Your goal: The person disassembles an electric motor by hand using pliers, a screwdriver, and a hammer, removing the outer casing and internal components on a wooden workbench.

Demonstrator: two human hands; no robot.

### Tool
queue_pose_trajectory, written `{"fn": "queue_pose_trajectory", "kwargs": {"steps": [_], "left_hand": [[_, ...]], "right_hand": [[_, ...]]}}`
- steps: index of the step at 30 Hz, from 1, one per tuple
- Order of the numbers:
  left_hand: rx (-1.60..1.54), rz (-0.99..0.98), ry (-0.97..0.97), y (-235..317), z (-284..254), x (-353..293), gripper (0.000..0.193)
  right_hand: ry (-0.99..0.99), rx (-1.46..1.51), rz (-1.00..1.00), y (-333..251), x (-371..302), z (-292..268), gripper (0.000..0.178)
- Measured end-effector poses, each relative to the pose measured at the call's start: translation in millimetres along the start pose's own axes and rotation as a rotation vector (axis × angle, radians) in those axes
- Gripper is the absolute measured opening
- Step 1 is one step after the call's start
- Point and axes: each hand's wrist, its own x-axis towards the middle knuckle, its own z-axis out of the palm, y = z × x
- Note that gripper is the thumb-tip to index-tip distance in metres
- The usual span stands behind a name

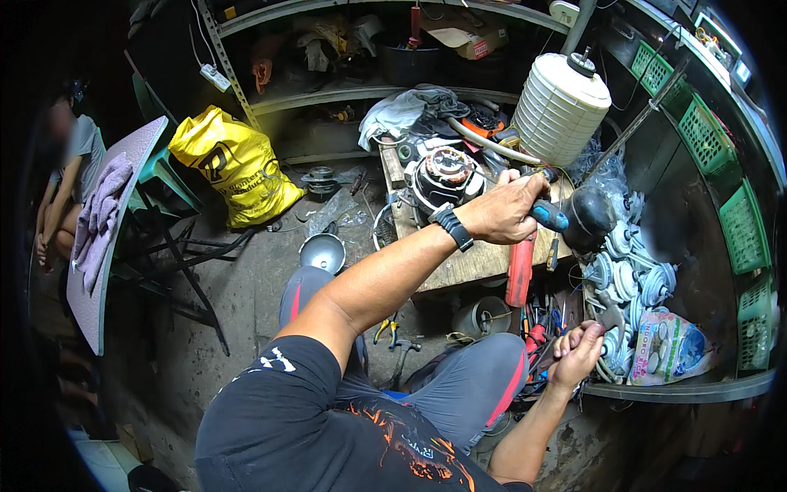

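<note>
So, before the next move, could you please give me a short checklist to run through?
1. Left hand gripping the screwdriver: ok, fingers closed around its handle.
2. Right hand gripping the hammer-like tool: ok, hand closed on the handle, head exposed.
3. The two held tools apart: ok.
4. Screwdriver tip seated on the motor: cannot tell, the hand hides it.
5. Wooden bench uncluttered: not ok, a red object lies at its edge.
6. Gloves worn: not ok, both hands bare.
</note>
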Motion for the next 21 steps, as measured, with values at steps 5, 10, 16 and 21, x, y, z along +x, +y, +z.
{"fn": "queue_pose_trajectory", "kwargs": {"steps": [5, 10, 16, 21], "left_hand": [[-0.027, -0.064, -0.023, -3.9, -5.4, -7.4, 0.047], [0.04, -0.015, 0.036, -14.7, 15.9, 2.3, 0.046], [0.058, 0.035, 0.069, -13.0, 17.4, -1.2, 0.044], [-0.041, -0.094, 0.42, -2.5, 18.3, 30.7, 0.043]], "right_hand": [[-0.079, 0.166, -0.556, -74.8, -4.5, 25.1, 0.044], [0.152, -0.027, -0.484, 12.9, 26.0, 35.0, 0.035], [-0.121, 0.08, -0.303, -56.1, 21.8, 46.2, 0.035], [0.002, -0.055, 0.03, -7.7, 11.9, -3.7, 0.035]]}}
